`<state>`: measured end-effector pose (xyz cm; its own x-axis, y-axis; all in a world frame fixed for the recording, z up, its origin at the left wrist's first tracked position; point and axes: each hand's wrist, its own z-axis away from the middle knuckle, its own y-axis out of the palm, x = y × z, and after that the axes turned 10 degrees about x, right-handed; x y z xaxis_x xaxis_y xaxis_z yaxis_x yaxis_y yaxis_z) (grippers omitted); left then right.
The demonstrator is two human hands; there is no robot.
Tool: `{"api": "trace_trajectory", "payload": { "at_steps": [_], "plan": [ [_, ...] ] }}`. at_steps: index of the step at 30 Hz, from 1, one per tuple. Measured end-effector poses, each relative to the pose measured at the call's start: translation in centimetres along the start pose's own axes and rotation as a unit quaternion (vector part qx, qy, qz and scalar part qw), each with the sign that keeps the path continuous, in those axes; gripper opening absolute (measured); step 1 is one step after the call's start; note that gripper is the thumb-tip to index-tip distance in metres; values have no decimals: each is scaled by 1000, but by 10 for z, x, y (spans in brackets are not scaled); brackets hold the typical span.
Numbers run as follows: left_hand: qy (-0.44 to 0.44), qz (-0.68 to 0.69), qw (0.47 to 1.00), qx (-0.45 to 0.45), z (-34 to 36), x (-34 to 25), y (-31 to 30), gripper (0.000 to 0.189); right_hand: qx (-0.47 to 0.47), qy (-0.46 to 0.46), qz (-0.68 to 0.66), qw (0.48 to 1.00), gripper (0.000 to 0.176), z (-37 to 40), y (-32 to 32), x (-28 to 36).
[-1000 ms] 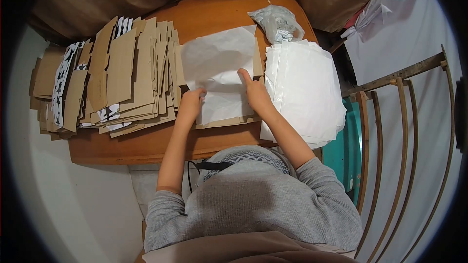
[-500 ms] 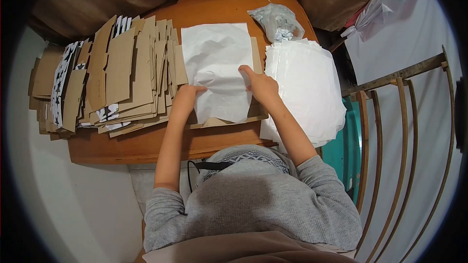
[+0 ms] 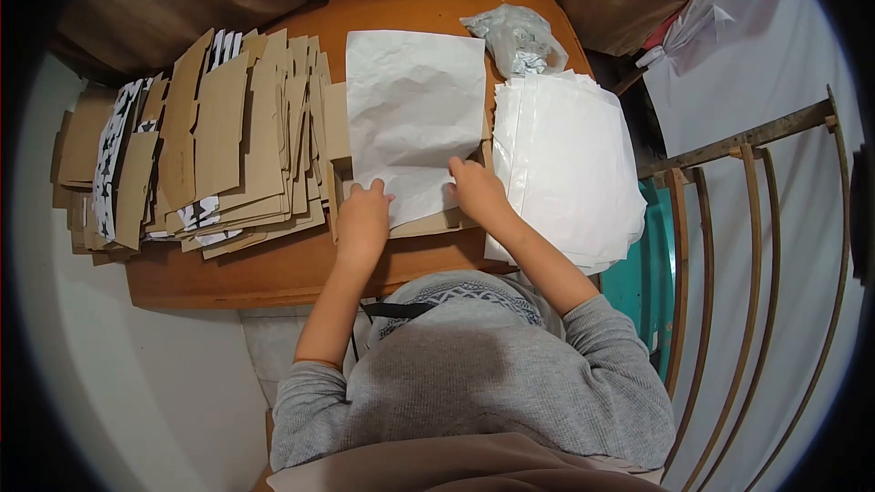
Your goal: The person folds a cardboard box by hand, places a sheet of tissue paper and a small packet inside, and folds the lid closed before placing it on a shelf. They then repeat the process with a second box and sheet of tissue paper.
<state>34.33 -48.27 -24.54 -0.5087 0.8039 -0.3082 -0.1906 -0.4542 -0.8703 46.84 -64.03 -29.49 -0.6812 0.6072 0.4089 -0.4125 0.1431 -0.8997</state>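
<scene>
A creased white sheet lies in and over a shallow open cardboard box, its upper part extending past the box's far side. My left hand is at the near left of the box, beside the sheet's lower left edge, with its fingers bent and apart. On the right, my right hand rests at the sheet's lower right edge, near the box's right wall, thumb and forefinger spread. Neither hand visibly grips anything, though some fingertips are hidden.
Stacked flat cardboard pieces cover the table's left side. A pile of white sheets lies at the right, behind it a clear plastic bag. A wooden rack stands right of the orange-brown table.
The sheet has shifted away from me and slightly right, showing more of the box's near side. My left hand has moved nearer and right; my right hand has also come a little nearer.
</scene>
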Motion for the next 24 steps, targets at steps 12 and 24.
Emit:
{"api": "trace_trajectory", "payload": {
  "at_steps": [12, 24],
  "plan": [
    [-4, -40, 997, 68, -25, 27, 47, 36, 126, 28, 34, 991, 31, -11, 32, -1],
    [101, 71, 929, -348, -29, 15, 5, 39, -289, -67, -113, 948, 39, -19, -37, 15]
  ]
}}
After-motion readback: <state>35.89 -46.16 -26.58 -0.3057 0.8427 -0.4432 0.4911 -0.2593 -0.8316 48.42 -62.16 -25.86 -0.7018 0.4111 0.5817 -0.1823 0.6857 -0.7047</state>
